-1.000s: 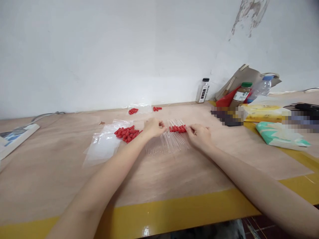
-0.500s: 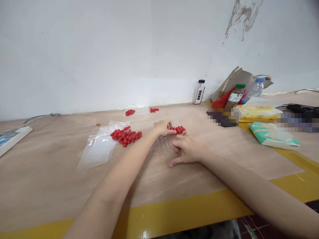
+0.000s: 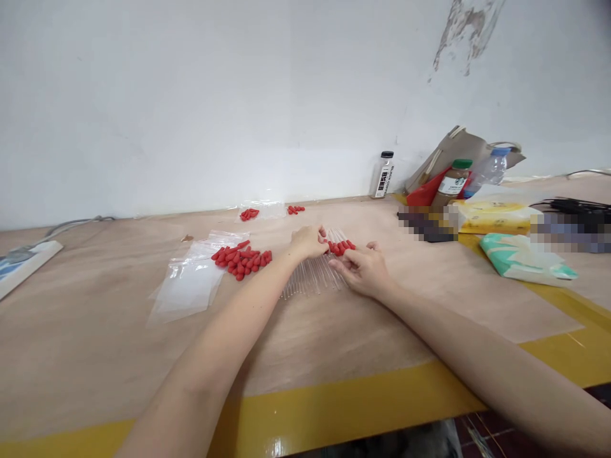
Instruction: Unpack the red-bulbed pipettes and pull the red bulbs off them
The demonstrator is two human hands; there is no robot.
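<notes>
A row of clear thin tubes (image 3: 312, 280) lies side by side on the wooden table (image 3: 119, 356), several of them topped with red rubber caps (image 3: 341, 247). My left hand (image 3: 309, 242) rests at the left end of the capped row, with its fingers curled into a pinch; what they hold is hidden. My right hand (image 3: 365, 268) is just right of the tubes, turned partly palm-up, its fingertips pinched on a clear tube below the red caps. A loose pile of red caps (image 3: 241, 259) lies to the left of my left hand.
Clear plastic bags (image 3: 188, 286) lie left of the pile. More red caps (image 3: 249, 214) and a bag sit near the wall. A small bottle (image 3: 383, 175), drink bottles (image 3: 453, 183), a yellow pack (image 3: 496, 217) and a green-white pack (image 3: 525, 257) stand at right. The yellow table edge (image 3: 334, 407) runs in front.
My right hand, flat on the tubes half a second ago, has lifted, turned palm-up and pinched at a tube. My left hand has stayed at the capped row.
</notes>
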